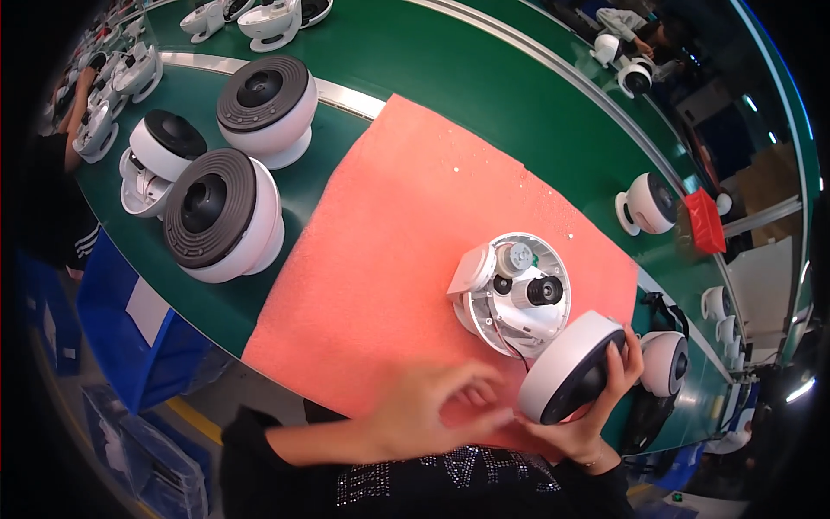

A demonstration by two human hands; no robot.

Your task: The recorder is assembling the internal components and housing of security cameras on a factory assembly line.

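Note:
My right hand grips a round cover with a white rim and a black face, tilted on its side. A thin dark wire runs from it toward an opened white round housing. Inside the housing sit a silver motor and a black cylindrical part. My left hand, a little blurred, hovers left of the cover with its thumb and fingers curved apart. Nothing shows between them. The housing rests on a pink foam mat.
Several white devices with dark round tops stand left of the mat on the green bench. Another device is at the right, near a black tool. A red bin stands farther right. A blue bin hangs below the left edge.

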